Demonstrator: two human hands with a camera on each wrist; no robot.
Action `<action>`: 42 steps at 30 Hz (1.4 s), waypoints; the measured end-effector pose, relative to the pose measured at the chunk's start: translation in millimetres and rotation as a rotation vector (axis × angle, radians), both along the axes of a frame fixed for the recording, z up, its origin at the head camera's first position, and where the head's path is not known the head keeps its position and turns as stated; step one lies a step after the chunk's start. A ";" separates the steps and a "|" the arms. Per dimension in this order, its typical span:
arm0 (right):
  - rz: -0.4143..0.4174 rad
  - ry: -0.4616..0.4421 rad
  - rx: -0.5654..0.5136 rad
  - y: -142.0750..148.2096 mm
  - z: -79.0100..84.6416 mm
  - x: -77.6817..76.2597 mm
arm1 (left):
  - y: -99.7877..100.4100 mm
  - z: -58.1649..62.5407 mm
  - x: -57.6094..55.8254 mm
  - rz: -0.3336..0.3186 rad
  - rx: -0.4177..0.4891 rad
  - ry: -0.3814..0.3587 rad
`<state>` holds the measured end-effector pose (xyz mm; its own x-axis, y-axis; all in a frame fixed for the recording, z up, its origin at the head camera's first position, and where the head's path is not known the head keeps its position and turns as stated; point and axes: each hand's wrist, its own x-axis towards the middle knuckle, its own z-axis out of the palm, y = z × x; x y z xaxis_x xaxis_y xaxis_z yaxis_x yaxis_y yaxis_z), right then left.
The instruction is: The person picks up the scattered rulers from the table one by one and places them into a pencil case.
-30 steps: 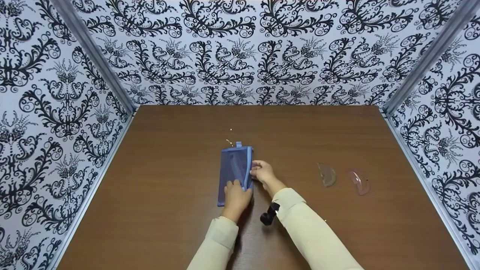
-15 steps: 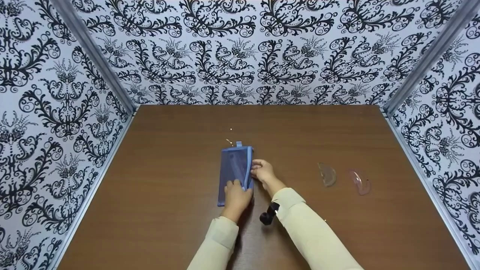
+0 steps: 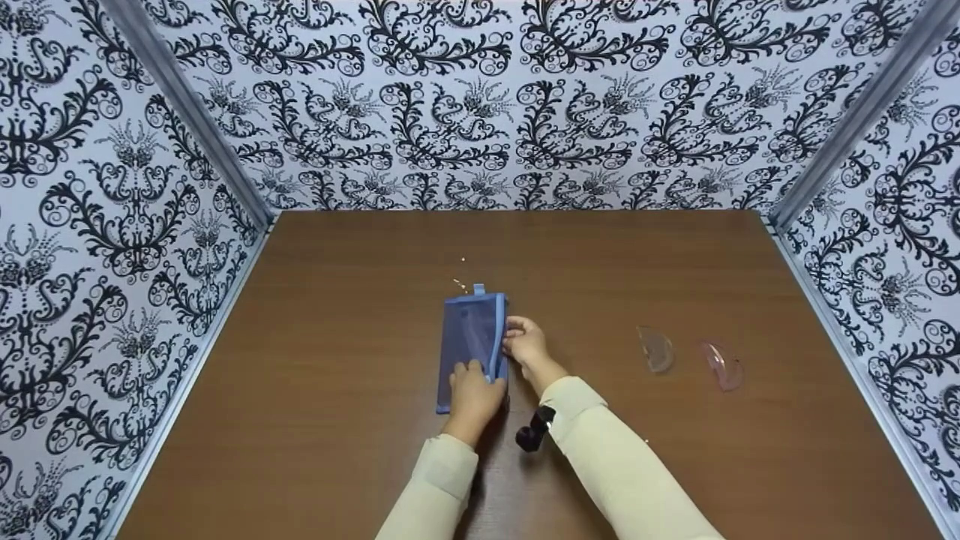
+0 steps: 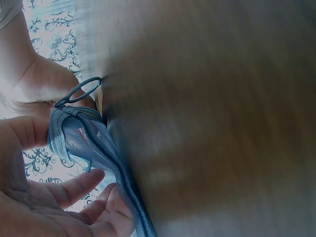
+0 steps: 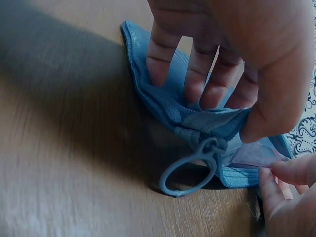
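A blue mesh zip pouch (image 3: 454, 326) lies on the wooden table, with a long pale strip showing faintly through it. My left hand (image 3: 476, 394) holds the near end; in the right wrist view its thumb and fingers curl round the pouch's upper lip. Beside the zip's end hangs a blue pull ring (image 5: 192, 158). My right hand (image 3: 527, 345) is at the pouch's right edge, its fingers pinching the lower lip of the mouth. Against those fingertips lies a pinkish clear plastic piece (image 5: 254, 155) inside; whether they grip it too is unclear.
On the table (image 3: 360, 315) to the right lie a clear protractor (image 3: 658, 351) and a pink clear half-round piece (image 3: 726, 367). Small bright specks (image 3: 460, 283) lie beyond the pouch. Patterned walls (image 3: 480, 112) enclose the back and sides.
My right hand has shifted slightly forward along the pouch's right edge. The left hand and the pouch have hardly moved.
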<state>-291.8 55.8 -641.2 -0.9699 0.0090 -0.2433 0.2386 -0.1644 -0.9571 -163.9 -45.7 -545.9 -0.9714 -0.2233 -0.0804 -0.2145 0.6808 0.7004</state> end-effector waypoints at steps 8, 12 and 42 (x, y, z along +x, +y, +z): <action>-0.008 0.051 0.032 -1.3 -25.7 -12.2 | 0.0 -0.5 -0.1 0.001 0.011 -0.011; -0.048 0.004 0.116 -8.7 30.7 16.9 | 0.4 -0.8 0.1 0.003 0.010 -0.005; -0.013 0.074 0.084 0.0 -40.5 -16.7 | -0.1 -2.4 0.4 0.001 0.008 0.005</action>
